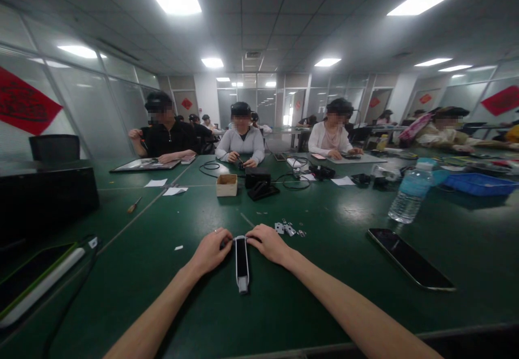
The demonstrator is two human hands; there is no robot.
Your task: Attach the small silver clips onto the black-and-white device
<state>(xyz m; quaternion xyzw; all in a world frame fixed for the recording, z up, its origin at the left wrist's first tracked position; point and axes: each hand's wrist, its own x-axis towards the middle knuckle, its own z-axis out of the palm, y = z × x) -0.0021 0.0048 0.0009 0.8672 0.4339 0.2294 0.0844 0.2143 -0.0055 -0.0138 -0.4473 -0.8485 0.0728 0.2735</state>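
Observation:
A narrow device with a white frame and a long black face (241, 261) lies on the green table, its silvery end toward me. At its far end, my left hand (211, 250) is closed, thumb and fingers bent at the left corner. My right hand (268, 242) pinches at the right corner of that same end. Whatever small part the fingertips may cover is too hidden to make out. Just right of my right hand lie several small metal plates and rings (287, 229).
A phone (411, 259) and a water bottle (411, 194) stand to the right, near a blue tray (480, 184). Ahead are a small cardboard box (226, 185) and a black case (258, 178). A screwdriver-like tool (134, 205) lies left. Several people sit across the table.

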